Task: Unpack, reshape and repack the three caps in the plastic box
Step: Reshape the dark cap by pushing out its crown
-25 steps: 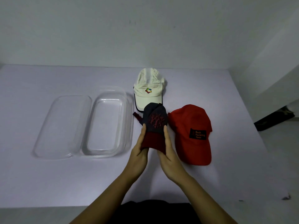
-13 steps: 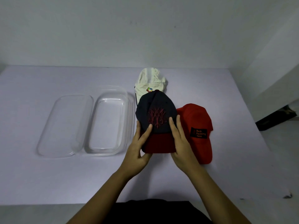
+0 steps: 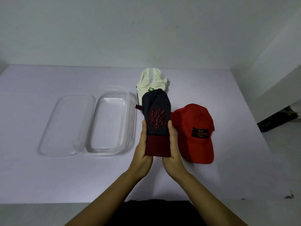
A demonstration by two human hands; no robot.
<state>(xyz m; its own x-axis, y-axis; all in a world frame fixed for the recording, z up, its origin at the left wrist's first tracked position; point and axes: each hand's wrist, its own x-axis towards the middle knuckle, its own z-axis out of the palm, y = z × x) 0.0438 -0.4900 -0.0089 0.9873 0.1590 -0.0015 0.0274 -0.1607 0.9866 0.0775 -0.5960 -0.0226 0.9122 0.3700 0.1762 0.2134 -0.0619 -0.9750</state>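
dark cap (image 3: 156, 111) (red brim) squeezed narrow in the grip; white cap (image 3: 151, 80) just behind, red cap (image 3: 195, 128) right, open clear box (image 3: 109, 124) left

Navy cap (image 3: 156, 108), maroon brim, red emblem

Plain indoor tabletop setup, white table (image 3: 48, 176), white wall (image 3: 114, 30)

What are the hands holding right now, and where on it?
The left hand and right hand hold the dark cap, squeezed between them at the sides of its red brim and lower crown. The fingers are hidden beneath it.
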